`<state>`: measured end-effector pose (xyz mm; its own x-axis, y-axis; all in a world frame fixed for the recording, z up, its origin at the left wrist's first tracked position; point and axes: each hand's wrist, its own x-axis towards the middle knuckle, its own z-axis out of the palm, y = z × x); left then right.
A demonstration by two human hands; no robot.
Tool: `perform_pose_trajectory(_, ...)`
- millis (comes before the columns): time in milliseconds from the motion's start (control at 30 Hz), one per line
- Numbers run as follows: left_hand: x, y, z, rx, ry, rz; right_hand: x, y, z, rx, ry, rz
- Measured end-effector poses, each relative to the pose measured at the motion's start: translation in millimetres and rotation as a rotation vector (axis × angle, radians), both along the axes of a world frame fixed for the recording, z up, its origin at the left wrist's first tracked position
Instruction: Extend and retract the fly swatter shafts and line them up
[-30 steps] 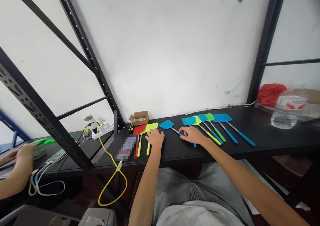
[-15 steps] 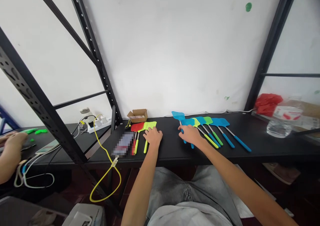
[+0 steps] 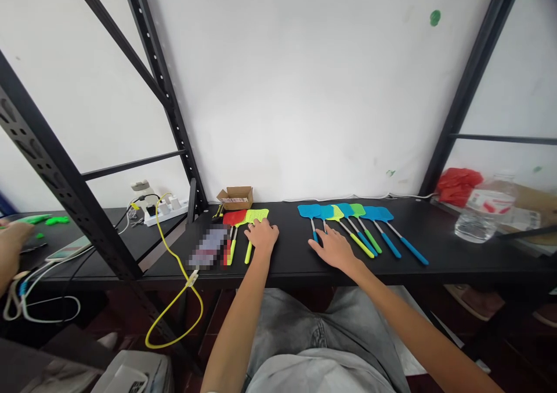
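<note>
A row of fly swatters lies fanned on the black tabletop to the right, heads toward the wall. At its left end is a blue fly swatter [image 3: 310, 211], flat on the table. My right hand [image 3: 334, 248] rests with fingers spread over the lower handles of this swatter and the blue one beside it, gripping neither. To the left, a red fly swatter [image 3: 235, 217] and a yellow-green fly swatter [image 3: 259, 213] lie together, heads overlapping. My left hand [image 3: 262, 234] lies with outstretched fingers at the yellow-green swatter, partly covering its shaft.
A phone-like blurred device [image 3: 209, 247] with a yellow cable [image 3: 178, 259] lies at the left. Behind is a small cardboard box [image 3: 236, 198]. A water bottle [image 3: 485, 210] and red bag [image 3: 459, 185] stand at far right. Another person's hand [image 3: 13, 248] shows at the left edge.
The leftmost blue fly swatter has gone from raised and tilted in my right hand to flat on the table. My right hand has let go and spread its fingers.
</note>
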<state>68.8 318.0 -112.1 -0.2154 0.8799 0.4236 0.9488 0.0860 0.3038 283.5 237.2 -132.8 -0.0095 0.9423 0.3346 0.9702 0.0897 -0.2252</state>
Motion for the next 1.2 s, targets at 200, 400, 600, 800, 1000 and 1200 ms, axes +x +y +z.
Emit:
perform_pose_trajectory(200,-0.9,1.2,-0.7,-0.013,0.007,0.002,20.1,-0.3,-7.3,0.026,0.035,0.121)
perform_pose_trajectory(400,-1.2,3.0,-2.4,-0.003,0.01,-0.001,37.0,-13.3,-3.1,0.037,0.041,0.216)
perform_pose_trajectory(600,-2.7,1.3,2.3,-0.044,-0.008,-0.022,37.6,-12.5,-3.9,0.073,0.08,0.236)
perform_pose_trajectory(800,-5.3,3.3,2.8,-0.032,-0.014,-0.079,34.9,-15.7,-4.5,0.134,0.119,0.192)
perform_pose_trajectory(1000,-4.1,0.5,7.4,0.051,-0.016,-0.146,35.3,-19.4,-1.2,0.197,0.197,0.186)
perform_pose_trajectory(1200,24.1,-17.9,33.6,0.19,-0.149,-0.394,28.1,-19.2,14.9,0.373,0.457,0.247)
